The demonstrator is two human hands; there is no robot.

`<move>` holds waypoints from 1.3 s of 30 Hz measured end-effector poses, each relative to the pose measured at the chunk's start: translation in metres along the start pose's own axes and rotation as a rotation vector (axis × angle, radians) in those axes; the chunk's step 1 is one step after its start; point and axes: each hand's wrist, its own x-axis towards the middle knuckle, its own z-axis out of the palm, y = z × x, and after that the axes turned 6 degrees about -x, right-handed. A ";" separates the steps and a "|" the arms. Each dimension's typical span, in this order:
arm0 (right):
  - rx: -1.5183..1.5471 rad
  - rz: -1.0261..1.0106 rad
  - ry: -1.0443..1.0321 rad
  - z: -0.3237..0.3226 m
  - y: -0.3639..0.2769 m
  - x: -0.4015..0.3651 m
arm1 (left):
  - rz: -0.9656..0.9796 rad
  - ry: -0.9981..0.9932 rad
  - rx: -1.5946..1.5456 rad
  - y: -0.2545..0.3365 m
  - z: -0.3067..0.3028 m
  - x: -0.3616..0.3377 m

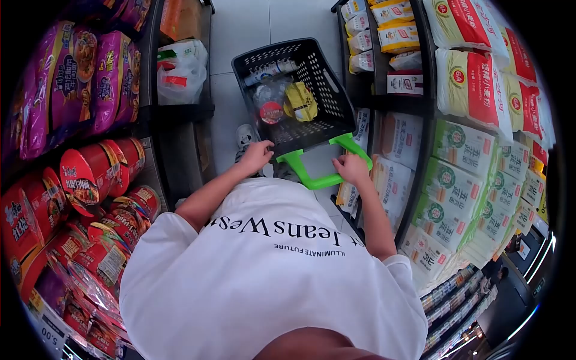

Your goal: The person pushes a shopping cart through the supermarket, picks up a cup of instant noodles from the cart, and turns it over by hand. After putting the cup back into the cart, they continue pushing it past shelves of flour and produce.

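A black shopping basket [333,113] with perforated walls stands in the aisle ahead of me, its green handle [324,181] tilted toward my body. My right hand [352,168] is closed around the right part of that handle. Just off the basket's near left corner is my left hand [257,157], fingers loosely curled, tips slightly apart and nothing seen between them. Inside the basket lie a yellow packet [301,102], a clear plastic package with a round red label [271,111], and a pale cylindrical item [270,72] along the far wall.
Shelves flank the narrow aisle. On the left are purple noodle packs [72,78] and red instant-noodle tubs [90,171], plus a white plastic bag [182,72]. To the right sit flour bags [471,84] and green-white packages [459,180]. Grey floor tiles [240,36] run ahead.
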 end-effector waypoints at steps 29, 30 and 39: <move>0.440 -0.205 0.219 0.066 0.001 0.090 | 0.115 0.359 0.525 -0.075 0.010 0.117; 0.524 -0.168 0.179 0.059 -0.005 0.088 | 0.111 0.403 0.514 -0.078 0.014 0.122; 0.322 -0.096 0.026 0.036 -0.018 0.083 | -0.004 0.451 0.664 -0.078 0.022 0.132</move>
